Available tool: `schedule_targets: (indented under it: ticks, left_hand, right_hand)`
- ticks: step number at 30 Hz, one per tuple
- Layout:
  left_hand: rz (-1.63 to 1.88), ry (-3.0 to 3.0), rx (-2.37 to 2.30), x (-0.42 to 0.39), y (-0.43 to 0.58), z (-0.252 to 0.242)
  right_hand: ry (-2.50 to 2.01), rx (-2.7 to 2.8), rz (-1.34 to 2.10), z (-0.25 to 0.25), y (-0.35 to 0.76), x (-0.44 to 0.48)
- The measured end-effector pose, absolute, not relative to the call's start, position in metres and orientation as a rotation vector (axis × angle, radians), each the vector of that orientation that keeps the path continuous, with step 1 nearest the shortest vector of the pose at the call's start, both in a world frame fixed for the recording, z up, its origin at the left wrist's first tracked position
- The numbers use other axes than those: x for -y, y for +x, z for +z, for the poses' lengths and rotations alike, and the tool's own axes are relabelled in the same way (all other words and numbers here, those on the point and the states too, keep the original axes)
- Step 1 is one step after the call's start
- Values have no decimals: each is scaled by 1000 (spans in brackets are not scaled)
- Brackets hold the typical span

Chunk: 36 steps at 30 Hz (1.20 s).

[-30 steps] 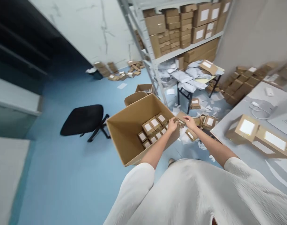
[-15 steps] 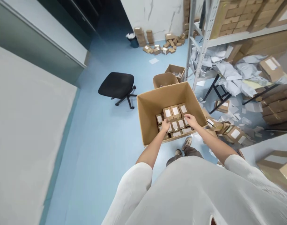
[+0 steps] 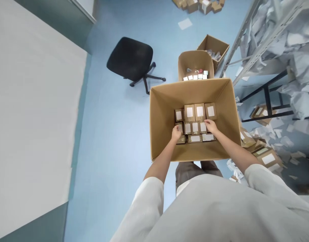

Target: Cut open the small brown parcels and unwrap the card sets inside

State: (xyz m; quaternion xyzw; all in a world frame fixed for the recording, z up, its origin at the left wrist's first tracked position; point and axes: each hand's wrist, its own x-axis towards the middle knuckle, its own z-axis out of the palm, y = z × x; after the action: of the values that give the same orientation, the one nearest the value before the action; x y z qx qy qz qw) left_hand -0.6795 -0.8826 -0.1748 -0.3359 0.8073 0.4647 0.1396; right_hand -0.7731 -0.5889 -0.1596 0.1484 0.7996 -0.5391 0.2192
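Note:
A large open cardboard carton (image 3: 166, 151) stands in front of me, with several small labelled boxes packed in rows on its bottom. My left hand (image 3: 176, 133) reaches inside, its fingers closed at a small cardboard box (image 3: 180, 124) at the left end of the middle row. At that row's right end, my right hand (image 3: 211, 126) has thumb and fingers bent together against another small cardboard box (image 3: 203, 127). Behind lie three larger small boxes, one of them a brown box (image 3: 200, 112) with a white label. The fingertips partly hide what they touch.
Two open cartons stand behind the large one: a nearer carton (image 3: 184, 62) and a farther carton (image 3: 207, 42). A black office chair (image 3: 130, 57) is at the left. To the right are a metal shelf frame (image 3: 267, 43), grey mailing bags (image 3: 303, 97) and scattered parcels (image 3: 267, 159).
My view has tilted down and moved closer over the carton. Both hands stay at the small boxes; the left now sits at the middle row's left end.

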Motion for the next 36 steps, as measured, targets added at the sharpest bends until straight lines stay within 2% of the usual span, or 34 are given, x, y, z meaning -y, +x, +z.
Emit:
schedule_targets:
  ticks: [10, 21, 28, 36]
  left_hand:
    - [1269, -940, -2168, 903, -709, -302]
    - [1358, -409, -2288, 881, -728, -435]
    - [1231, -355, -2257, 880, -734, -478]
    - [1303, -499, -2272, 888, -739, -488]
  right_hand:
    - [513, -2188, -1350, -305, -787, 603]
    - [273, -2144, -1210, -437, -795, 663]
    - [221, -2185, -1246, -475, -798, 676]
    - [215, -2182, -1320, -482, -795, 683]
